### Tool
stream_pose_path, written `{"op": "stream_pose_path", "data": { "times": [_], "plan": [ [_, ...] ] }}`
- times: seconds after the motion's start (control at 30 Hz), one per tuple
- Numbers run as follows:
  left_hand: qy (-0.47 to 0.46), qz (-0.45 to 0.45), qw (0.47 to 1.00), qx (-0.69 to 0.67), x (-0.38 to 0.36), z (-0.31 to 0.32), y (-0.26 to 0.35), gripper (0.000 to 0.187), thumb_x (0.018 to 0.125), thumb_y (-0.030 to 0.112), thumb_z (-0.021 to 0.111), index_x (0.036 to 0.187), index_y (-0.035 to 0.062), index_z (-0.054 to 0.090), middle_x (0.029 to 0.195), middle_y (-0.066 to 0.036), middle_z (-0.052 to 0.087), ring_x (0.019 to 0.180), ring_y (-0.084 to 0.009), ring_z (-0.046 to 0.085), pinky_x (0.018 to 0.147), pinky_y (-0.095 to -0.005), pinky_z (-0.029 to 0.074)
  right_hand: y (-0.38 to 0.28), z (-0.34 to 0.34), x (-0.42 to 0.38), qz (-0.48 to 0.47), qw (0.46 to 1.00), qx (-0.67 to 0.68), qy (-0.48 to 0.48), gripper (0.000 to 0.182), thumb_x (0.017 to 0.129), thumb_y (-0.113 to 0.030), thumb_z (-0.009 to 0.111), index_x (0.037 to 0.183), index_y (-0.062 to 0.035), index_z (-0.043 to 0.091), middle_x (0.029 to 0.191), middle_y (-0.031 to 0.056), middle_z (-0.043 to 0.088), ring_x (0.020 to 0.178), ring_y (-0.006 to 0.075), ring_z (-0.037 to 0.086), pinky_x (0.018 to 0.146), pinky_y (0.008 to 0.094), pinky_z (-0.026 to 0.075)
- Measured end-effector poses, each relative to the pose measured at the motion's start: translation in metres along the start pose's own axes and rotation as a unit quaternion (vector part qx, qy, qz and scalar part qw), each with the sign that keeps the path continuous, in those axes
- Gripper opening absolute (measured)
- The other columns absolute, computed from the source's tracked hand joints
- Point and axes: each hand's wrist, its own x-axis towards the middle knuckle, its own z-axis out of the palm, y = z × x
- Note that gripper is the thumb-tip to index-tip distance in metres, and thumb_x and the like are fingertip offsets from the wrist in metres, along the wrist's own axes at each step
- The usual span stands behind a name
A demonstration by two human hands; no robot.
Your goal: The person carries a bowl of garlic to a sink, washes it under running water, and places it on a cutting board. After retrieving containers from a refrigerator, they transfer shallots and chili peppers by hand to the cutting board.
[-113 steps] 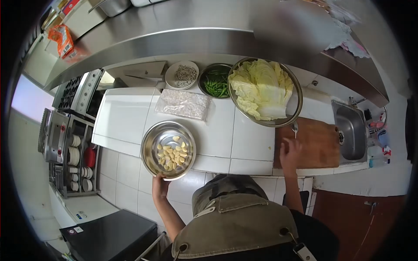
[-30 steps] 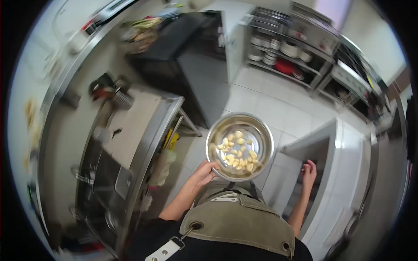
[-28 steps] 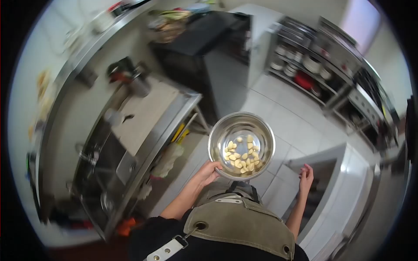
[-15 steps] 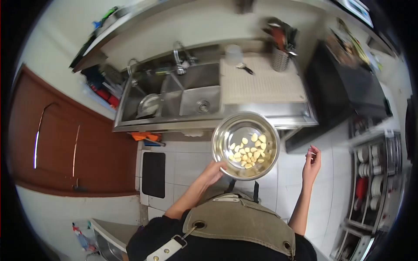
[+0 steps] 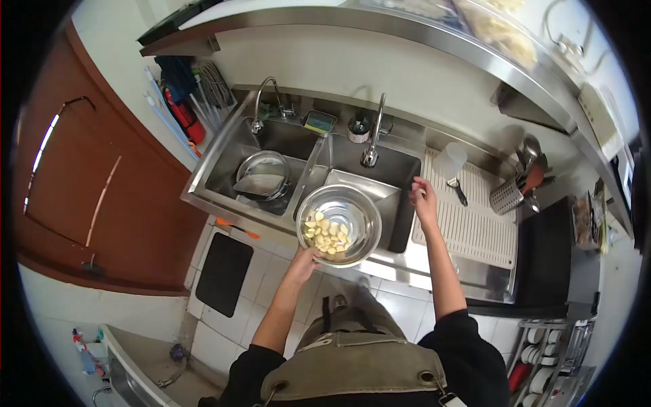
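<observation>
My left hand [image 5: 304,264] grips the lower left rim of a round stainless steel bowl [image 5: 369,220]. Several peeled garlic cloves [image 5: 325,233] lie in it, gathered toward the left side. The bowl is over the front edge of the right sink basin [image 5: 400,166]. My right hand [image 5: 423,197] is raised beside that basin's right side, fingers loosely bent and apart, holding nothing. A faucet [image 5: 374,132] with a spray head stands over the basin, left of my right hand.
The left basin holds a metal pot or bowl [image 5: 263,178] under a second faucet [image 5: 260,112]. At right, a ribbed draining board [image 5: 475,224] carries a peeler [image 5: 458,193], a translucent container [image 5: 449,161] and a utensil holder [image 5: 506,196]. A metal shelf [image 5: 407,26] runs overhead.
The view has turned and come closer to the sink. The bowl, still in my left hand, is now at the basin's front edge. My right hand has moved forward to the basin's right side.
</observation>
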Motion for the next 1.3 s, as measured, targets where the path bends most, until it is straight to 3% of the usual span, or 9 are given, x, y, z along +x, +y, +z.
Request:
{"op": "stream_pose_path", "data": {
  "times": [0.37, 0.47, 0.57, 0.63, 0.8, 1.0, 1.17, 1.2, 1.3],
  "plan": [
    [0.022, -0.059, 0.997, 0.040, 0.132, -0.013, 0.027, 0.073, 0.065, 0.002, 0.050, 0.133, 0.0100, 0.024, 0.120, -0.013, 0.045, 0.104, -0.0275, 0.052, 0.074, -0.0428, 0.053, 0.063, 0.059, 0.264, 0.107, 0.993, -0.007, -0.044, 0.047, 0.087, -0.014, 0.045, 0.132, -0.0078, 0.034, 0.121, 0.0058, 0.046, 0.100, 0.0165, 0.052, 0.080, 0.0335, 0.045],
    [-0.032, -0.107, 0.993, 0.026, 0.169, -0.012, 0.023, 0.073, 0.066, 0.003, 0.049, 0.134, 0.0086, 0.023, 0.119, -0.014, 0.044, 0.103, -0.0279, 0.052, 0.075, -0.0446, 0.053, 0.083, 0.069, 0.299, 0.085, 0.991, -0.071, -0.074, 0.038, 0.086, -0.008, 0.045, 0.124, -0.0054, 0.044, 0.112, 0.0081, 0.054, 0.089, 0.0184, 0.057, 0.072, 0.0321, 0.047],
    [-0.030, -0.090, 0.995, 0.043, 0.174, 0.009, 0.039, 0.057, 0.069, 0.003, 0.045, 0.126, -0.0027, 0.036, 0.115, -0.014, 0.051, 0.101, -0.0263, 0.055, 0.079, -0.0404, 0.052, 0.090, 0.074, 0.286, -0.026, 0.980, -0.182, -0.075, 0.027, 0.085, -0.002, 0.045, 0.111, -0.0019, 0.054, 0.097, 0.0115, 0.061, 0.079, 0.0218, 0.061, 0.069, 0.0332, 0.048],
    [-0.031, -0.103, 0.993, 0.047, 0.183, 0.015, 0.043, 0.059, 0.069, 0.004, 0.046, 0.127, -0.0014, 0.034, 0.116, -0.014, 0.050, 0.101, -0.0260, 0.055, 0.079, -0.0409, 0.052, 0.096, 0.075, 0.283, -0.105, 0.960, -0.258, -0.021, 0.025, 0.082, -0.001, 0.047, 0.106, -0.0010, 0.054, 0.092, 0.0146, 0.061, 0.078, 0.0235, 0.061, 0.069, 0.0340, 0.048],
    [-0.073, -0.109, 0.991, 0.004, 0.185, 0.030, 0.062, 0.070, 0.068, 0.005, 0.049, 0.133, 0.0079, 0.026, 0.118, -0.013, 0.046, 0.102, -0.0252, 0.052, 0.076, -0.0395, 0.051, 0.122, 0.074, 0.273, -0.136, 0.966, -0.218, 0.027, 0.020, 0.080, 0.001, 0.048, 0.098, -0.0007, 0.057, 0.090, 0.0169, 0.060, 0.079, 0.0293, 0.060, 0.070, 0.0363, 0.047],
    [-0.078, -0.106, 0.991, 0.020, 0.193, 0.034, 0.070, 0.069, 0.067, 0.008, 0.050, 0.132, 0.0078, 0.026, 0.119, -0.012, 0.046, 0.103, -0.0243, 0.052, 0.077, -0.0393, 0.051, 0.114, 0.082, 0.263, -0.174, 0.953, -0.242, 0.057, 0.018, 0.080, 0.000, 0.049, 0.096, -0.0007, 0.057, 0.087, 0.0177, 0.060, 0.082, 0.0319, 0.059, 0.073, 0.0389, 0.046],
    [-0.089, -0.103, 0.990, 0.041, 0.205, 0.030, 0.067, 0.066, 0.068, 0.009, 0.049, 0.131, 0.0067, 0.029, 0.117, -0.012, 0.048, 0.101, -0.0233, 0.053, 0.078, -0.0404, 0.052, 0.052, 0.103, 0.211, -0.193, 0.933, -0.296, 0.068, 0.034, 0.076, 0.006, 0.048, 0.109, 0.0051, 0.046, 0.115, 0.0257, 0.045, 0.098, 0.0411, 0.051, 0.084, 0.0414, 0.043],
    [-0.091, -0.105, 0.989, 0.042, 0.210, 0.025, 0.061, 0.066, 0.068, 0.009, 0.049, 0.131, 0.0067, 0.029, 0.117, -0.012, 0.048, 0.101, -0.0233, 0.053, 0.078, -0.0404, 0.052, 0.061, 0.101, 0.196, -0.174, 0.933, -0.312, 0.043, 0.041, 0.073, 0.008, 0.050, 0.113, 0.0067, 0.040, 0.122, 0.0281, 0.035, 0.106, 0.0446, 0.042, 0.091, 0.0419, 0.038],
    [-0.112, -0.088, 0.990, 0.022, 0.224, 0.016, 0.042, 0.065, 0.068, 0.009, 0.048, 0.130, 0.0065, 0.029, 0.115, -0.011, 0.049, 0.099, -0.0227, 0.054, 0.076, -0.0400, 0.052, 0.056, 0.109, 0.120, -0.162, 0.905, -0.382, -0.097, 0.043, 0.061, 0.005, 0.060, 0.103, -0.0005, 0.053, 0.114, 0.0250, 0.042, 0.107, 0.0420, 0.039, 0.094, 0.0442, 0.035]
  ]
}}
